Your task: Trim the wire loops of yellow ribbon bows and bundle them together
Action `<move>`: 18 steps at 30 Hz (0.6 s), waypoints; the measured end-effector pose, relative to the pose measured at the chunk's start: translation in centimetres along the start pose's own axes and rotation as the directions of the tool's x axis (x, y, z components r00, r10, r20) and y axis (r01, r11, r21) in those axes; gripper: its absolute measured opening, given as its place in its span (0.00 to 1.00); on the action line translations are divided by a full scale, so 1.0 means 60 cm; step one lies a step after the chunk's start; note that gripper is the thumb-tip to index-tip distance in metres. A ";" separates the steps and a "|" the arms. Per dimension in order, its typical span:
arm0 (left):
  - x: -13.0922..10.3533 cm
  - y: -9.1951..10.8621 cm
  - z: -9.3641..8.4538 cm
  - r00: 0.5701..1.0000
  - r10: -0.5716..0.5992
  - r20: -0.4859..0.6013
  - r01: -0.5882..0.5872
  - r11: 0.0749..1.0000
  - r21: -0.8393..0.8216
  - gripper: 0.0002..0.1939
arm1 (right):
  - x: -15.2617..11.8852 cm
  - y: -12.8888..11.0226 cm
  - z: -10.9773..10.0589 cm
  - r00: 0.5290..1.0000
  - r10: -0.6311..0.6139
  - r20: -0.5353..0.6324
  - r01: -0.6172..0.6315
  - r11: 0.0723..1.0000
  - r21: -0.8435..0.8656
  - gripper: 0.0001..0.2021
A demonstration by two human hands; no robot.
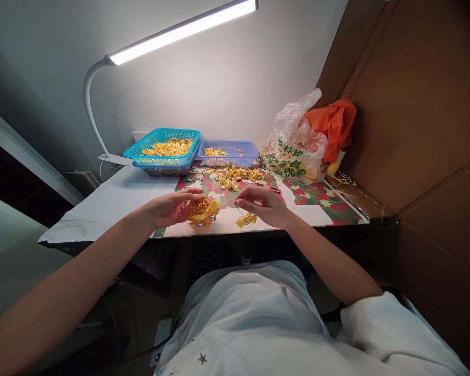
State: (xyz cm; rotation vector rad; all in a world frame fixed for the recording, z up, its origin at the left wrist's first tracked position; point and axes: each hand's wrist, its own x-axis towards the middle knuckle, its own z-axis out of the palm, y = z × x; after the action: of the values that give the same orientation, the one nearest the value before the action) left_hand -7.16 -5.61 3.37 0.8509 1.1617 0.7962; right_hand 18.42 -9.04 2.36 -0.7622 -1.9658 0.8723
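Observation:
My left hand [168,209] is closed around a bunch of yellow ribbon bows [203,213] with gold elastic loops and small silver bells, held above the near edge of the table. Between the thumb and fingers of my right hand [262,203] a gold loop is pinched, and from it hangs a single yellow bow [246,219]. The two hands are apart, with the bow and the bunch not touching. Just beyond them lies a pile of yellow bows [231,176] on the camouflage-patterned cover.
Left of the pile, a turquoise basket [141,152] full of yellow bows is stacked on another basket. Beside it stands a blue-violet basket [246,154] with a few bows. A plastic bag [293,151] and orange cloth [332,125] sit right, by cardboard [426,115]. A lamp [180,34] hangs overhead.

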 end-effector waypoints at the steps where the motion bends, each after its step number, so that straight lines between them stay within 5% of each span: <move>1: -0.006 -0.003 0.006 1.000 -0.004 0.005 0.004 0.999 -0.032 0.16 | -0.003 -0.006 0.002 1.000 -0.005 0.007 0.005 1.000 -0.012 0.22; 18: -0.088 -0.083 0.091 0.993 -0.004 0.119 0.056 0.896 -0.441 0.12 | -0.021 -0.017 0.015 0.972 -0.229 0.048 0.228 0.973 0.022 0.14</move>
State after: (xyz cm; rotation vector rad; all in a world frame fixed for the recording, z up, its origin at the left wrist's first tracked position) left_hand -2.51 -13.33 2.22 0.4871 0.8395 0.9291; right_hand 18.02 -10.85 2.27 -0.4955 -2.0398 0.7742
